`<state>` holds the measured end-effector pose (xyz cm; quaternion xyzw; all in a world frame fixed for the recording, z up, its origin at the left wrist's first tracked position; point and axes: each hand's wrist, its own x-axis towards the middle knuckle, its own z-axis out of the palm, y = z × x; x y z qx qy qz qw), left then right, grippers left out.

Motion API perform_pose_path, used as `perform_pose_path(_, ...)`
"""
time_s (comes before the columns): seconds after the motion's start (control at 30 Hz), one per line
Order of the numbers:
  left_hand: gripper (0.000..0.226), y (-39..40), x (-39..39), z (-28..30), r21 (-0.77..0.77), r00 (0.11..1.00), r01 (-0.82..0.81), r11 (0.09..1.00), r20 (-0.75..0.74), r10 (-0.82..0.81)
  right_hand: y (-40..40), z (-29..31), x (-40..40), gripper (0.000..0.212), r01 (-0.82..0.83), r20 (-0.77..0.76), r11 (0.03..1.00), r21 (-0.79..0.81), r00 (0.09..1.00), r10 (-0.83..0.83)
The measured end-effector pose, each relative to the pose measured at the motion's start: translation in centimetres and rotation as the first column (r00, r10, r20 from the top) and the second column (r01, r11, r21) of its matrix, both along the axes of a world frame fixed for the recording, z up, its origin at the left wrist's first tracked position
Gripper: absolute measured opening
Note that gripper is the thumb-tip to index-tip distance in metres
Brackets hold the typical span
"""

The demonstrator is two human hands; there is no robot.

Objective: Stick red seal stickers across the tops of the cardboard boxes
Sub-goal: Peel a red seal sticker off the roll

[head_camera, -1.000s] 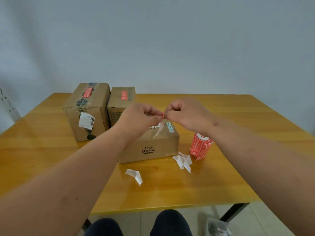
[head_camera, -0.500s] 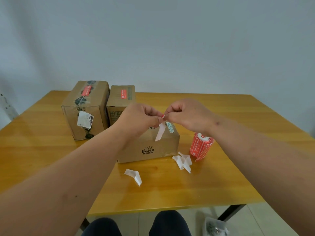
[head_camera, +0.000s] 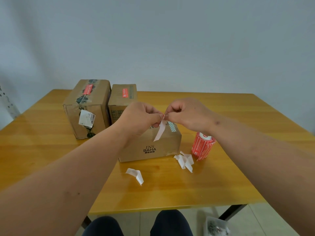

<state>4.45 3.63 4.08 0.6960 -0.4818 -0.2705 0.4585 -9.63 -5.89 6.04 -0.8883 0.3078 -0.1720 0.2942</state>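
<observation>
Head view, nearest first: I see dark-trousered knees (head_camera: 136, 225) at the bottom edge, tucked under the front of a wooden table (head_camera: 170, 193). Two bare forearms reach forward from either side.

On the table, closest to me, lies a curled white backing scrap (head_camera: 135, 175). A little farther and to the right is a small pile of scraps (head_camera: 185, 160), just beside a red sticker roll (head_camera: 202, 145) standing on end.

Behind the scraps sits a low box (head_camera: 150, 147) printed "INS BAHA", with a strip of patterned tape (head_camera: 172, 126) over its top edge. I see no red seal on it.

Above this box the two hands meet, fingertips touching. The left hand (head_camera: 138, 118) has its grip curled, pinching the top of a sticker strip (head_camera: 160, 130), whose pale length hangs down in front of the box. The right hand (head_camera: 187, 114) also has a curled grip, pinching the same strip at its top, where a sliver of red shows.

Farther back on the left stand two more boxes, side by side and touching. The tall box (head_camera: 87, 108) carries a red seal (head_camera: 87, 89) on top and a white label (head_camera: 86, 118) on its front. The small box (head_camera: 121, 99) also has a seal (head_camera: 125, 92).
</observation>
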Motion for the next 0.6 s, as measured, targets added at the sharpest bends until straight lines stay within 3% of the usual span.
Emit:
perform_pose_path(0.4, 0.01, -0.1, -0.4, 0.2, 0.031, 0.998, -0.009, 0.999, 0.063, 0.007, -0.1, -0.1, -0.4, 0.01, -0.021, -0.068, 0.998, -0.063, 0.998, 0.017)
perform_pose_path(0.6, 0.013, -0.2, -0.2, 0.3, 0.028, 0.997, -0.069, 0.997, 0.023, 0.068, -0.2, 0.1, -1.3, 0.01, -0.009, -0.086, 0.997, -0.075, 0.996, 0.003)
